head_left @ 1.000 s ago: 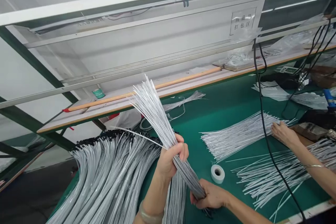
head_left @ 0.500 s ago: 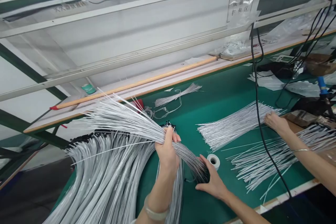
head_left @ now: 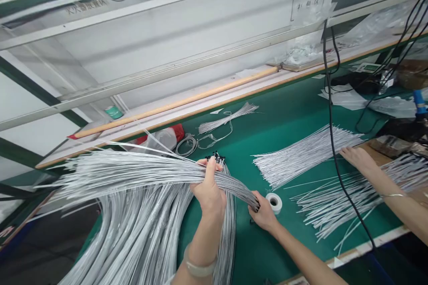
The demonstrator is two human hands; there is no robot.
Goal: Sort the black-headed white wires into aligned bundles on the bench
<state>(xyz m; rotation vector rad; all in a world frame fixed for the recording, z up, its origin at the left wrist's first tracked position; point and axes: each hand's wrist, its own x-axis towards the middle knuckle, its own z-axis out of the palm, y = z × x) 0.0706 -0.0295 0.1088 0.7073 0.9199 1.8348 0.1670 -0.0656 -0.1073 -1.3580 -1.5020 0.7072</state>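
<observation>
My left hand (head_left: 209, 189) is closed round the middle of a thick bundle of thin grey-white wires (head_left: 133, 170). The bundle lies almost level and fans out to the left over a big heap of the same wires (head_left: 140, 231) that droops off the table's left end. My right hand (head_left: 262, 211) grips the bundle's gathered right end, just left of a small white tape roll (head_left: 274, 202). Black wire tips (head_left: 216, 157) show behind my left hand.
Another person's hand (head_left: 357, 158) rests on a spread of wires (head_left: 301, 153) at the right, with more wires (head_left: 351, 200) near the front edge. A black cable (head_left: 329, 98) hangs down across the green table (head_left: 287, 120). A small tied bundle (head_left: 227, 120) lies at the back.
The bundle has swung down from upright to nearly level, its fanned end now pointing left. Both my hands moved up and back with it; my right hand closed on its end.
</observation>
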